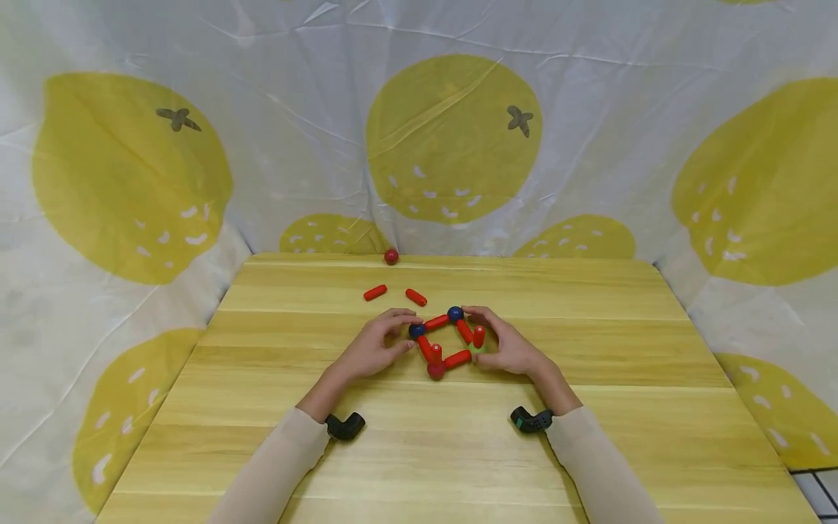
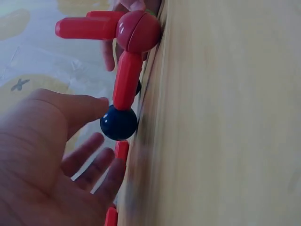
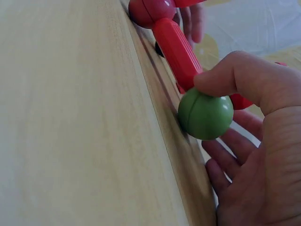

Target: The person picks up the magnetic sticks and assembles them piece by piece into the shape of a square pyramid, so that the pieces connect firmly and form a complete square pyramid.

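Observation:
Red magnetic rods and balls form a four-sided frame on the table. Its corners are a blue ball [image 1: 417, 331] at left, another blue ball [image 1: 455, 314] at the back, a red ball [image 1: 436, 370] in front and a green ball [image 3: 205, 114] at right. Short red rods stand up from the red and green balls. My left hand [image 1: 376, 343] touches the left blue ball, thumb tip at its edge and other fingers spread loosely. With the thumb on the green ball, my right hand [image 1: 509, 348] holds that corner, its index finger reaching the back blue ball.
Two loose red rods, one on the left [image 1: 375, 292] and one on the right [image 1: 416, 297], lie behind the frame. A loose red ball [image 1: 391, 256] sits at the table's back edge, by the lemon-print curtain [image 1: 314, 145]. The wooden table [image 1: 419, 451] extends toward me.

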The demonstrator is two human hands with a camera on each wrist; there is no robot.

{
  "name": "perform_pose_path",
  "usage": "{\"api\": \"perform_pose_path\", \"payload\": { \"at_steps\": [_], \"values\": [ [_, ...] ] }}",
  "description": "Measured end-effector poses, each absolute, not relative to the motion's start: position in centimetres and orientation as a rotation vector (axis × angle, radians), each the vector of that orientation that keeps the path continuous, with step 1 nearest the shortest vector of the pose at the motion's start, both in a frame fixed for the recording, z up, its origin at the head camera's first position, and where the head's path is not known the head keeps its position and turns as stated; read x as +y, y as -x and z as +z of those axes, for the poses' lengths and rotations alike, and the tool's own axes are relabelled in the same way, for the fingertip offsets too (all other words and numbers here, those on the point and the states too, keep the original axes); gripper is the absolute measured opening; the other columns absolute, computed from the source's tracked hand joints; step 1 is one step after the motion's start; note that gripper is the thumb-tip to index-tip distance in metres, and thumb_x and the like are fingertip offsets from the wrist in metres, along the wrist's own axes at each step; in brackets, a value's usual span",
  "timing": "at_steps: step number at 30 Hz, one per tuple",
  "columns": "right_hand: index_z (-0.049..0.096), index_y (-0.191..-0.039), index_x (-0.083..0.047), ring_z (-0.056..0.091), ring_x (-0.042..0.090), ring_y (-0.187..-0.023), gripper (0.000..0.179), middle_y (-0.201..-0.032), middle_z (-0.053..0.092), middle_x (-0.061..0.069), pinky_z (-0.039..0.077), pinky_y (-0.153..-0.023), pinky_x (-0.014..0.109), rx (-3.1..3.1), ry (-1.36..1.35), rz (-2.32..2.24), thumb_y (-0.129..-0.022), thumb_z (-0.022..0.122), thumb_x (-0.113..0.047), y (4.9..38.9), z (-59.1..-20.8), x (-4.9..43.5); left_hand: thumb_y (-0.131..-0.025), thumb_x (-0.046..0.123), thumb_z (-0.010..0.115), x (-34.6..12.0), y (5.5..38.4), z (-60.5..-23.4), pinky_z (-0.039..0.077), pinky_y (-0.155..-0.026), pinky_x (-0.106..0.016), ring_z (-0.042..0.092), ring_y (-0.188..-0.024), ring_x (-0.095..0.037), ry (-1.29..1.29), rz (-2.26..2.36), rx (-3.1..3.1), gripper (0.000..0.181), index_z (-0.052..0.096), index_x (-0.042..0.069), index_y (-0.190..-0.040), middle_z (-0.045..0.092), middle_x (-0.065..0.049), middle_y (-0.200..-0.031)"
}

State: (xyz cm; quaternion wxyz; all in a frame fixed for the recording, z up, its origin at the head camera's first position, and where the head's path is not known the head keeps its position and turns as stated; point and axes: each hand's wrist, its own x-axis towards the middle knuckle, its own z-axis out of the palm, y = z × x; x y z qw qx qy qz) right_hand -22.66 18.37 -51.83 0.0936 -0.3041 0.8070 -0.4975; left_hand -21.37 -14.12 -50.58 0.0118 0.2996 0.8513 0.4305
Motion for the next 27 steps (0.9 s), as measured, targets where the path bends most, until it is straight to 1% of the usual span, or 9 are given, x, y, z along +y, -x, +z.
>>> {"api": "perform_pose_path", "payload": {
  "at_steps": [2,4,8,12,15,19,22,24,27],
  "values": [
    [0.036,-0.158,-0.010,0.043,0.037,-0.146,0.085,-0.157,0.047,0.015,0.026,-0.122,0.061,2.401,0.896,-1.485,-0.084,0.078,-0.003,22.6,-51.7,18.3,-0.096,0.013,0.073,-14.1,21.5,-50.7,0.049,-0.111,-0.048,0.055,-0.137,-0.028,-0.933,1.276,2.662,0.042,0.066,0.015,-0.138,0.057,-0.009,-0.147],
    [0.038,-0.156,-0.009,0.043,0.036,-0.147,0.079,-0.156,0.048,0.015,0.026,-0.123,0.060,2.411,0.881,-1.505,-0.087,0.076,0.000,22.6,-51.8,18.4,-0.097,0.015,0.073,-14.0,21.5,-50.8,0.050,-0.110,-0.045,0.058,-0.133,-0.024,-0.922,1.243,2.650,0.038,0.069,0.017,-0.134,0.060,-0.006,-0.143],
    [0.042,-0.153,-0.013,0.045,0.034,-0.146,0.075,-0.156,0.048,0.013,0.032,-0.122,0.057,2.428,0.859,-1.535,-0.087,0.075,0.000,23.0,-52.6,18.8,-0.095,0.021,0.077,-14.0,21.4,-50.8,0.056,-0.100,-0.035,0.065,-0.113,-0.013,-0.927,1.240,2.606,0.027,0.075,0.019,-0.122,0.066,0.004,-0.123],
    [0.037,-0.156,-0.017,0.041,0.034,-0.149,0.085,-0.159,0.043,0.013,0.031,-0.123,0.057,2.373,0.883,-1.517,-0.080,0.070,0.002,23.2,-52.6,19.1,-0.089,0.027,0.083,-13.9,21.1,-50.6,0.059,-0.090,-0.028,0.066,-0.097,-0.008,-0.971,1.244,2.526,0.028,0.076,0.019,-0.115,0.065,0.008,-0.108],
    [0.030,-0.159,-0.020,0.036,0.032,-0.152,0.095,-0.162,0.039,0.011,0.026,-0.124,0.058,2.353,0.885,-1.468,-0.077,0.076,-0.004,23.1,-52.3,19.3,-0.087,0.030,0.085,-13.7,21.0,-50.4,0.059,-0.085,-0.026,0.065,-0.092,-0.007,-1.010,1.232,2.508,0.027,0.075,0.022,-0.111,0.065,0.010,-0.103],
    [0.020,-0.164,-0.022,0.030,0.031,-0.155,0.117,-0.166,0.032,0.009,0.022,-0.126,0.057,2.400,0.843,-1.379,-0.072,0.094,-0.028,22.8,-52.0,19.2,-0.086,0.032,0.085,-13.1,20.8,-50.2,0.059,-0.083,-0.025,0.064,-0.091,-0.007,-1.016,1.220,2.508,0.027,0.072,0.023,-0.108,0.064,0.010,-0.101],
    [0.013,-0.166,-0.020,0.030,0.032,-0.155,0.134,-0.167,0.028,0.011,0.023,-0.127,0.054,2.456,0.824,-1.330,-0.065,0.099,-0.040,22.6,-52.1,18.9,-0.085,0.031,0.086,-12.7,20.6,-50.2,0.059,-0.082,-0.026,0.064,-0.091,-0.008,-1.016,1.223,2.506,0.028,0.071,0.022,-0.106,0.064,0.008,-0.100],
    [0.011,-0.166,-0.015,0.031,0.034,-0.154,0.137,-0.167,0.028,0.013,0.024,-0.127,0.054,2.490,0.812,-1.320,-0.064,0.099,-0.042,22.5,-52.1,18.7,-0.085,0.032,0.086,-12.4,20.5,-50.3,0.059,-0.082,-0.026,0.063,-0.091,-0.009,-1.021,1.226,2.508,0.029,0.070,0.021,-0.106,0.063,0.008,-0.100],
    [0.014,-0.165,-0.012,0.034,0.034,-0.152,0.133,-0.166,0.030,0.014,0.026,-0.126,0.054,2.520,0.777,-1.311,-0.067,0.098,-0.042,22.5,-52.3,18.6,-0.088,0.036,0.083,-12.4,20.7,-50.3,0.058,-0.082,-0.025,0.063,-0.091,-0.009,-1.010,1.233,2.518,0.028,0.069,0.022,-0.107,0.064,0.008,-0.100]
  ]
}}
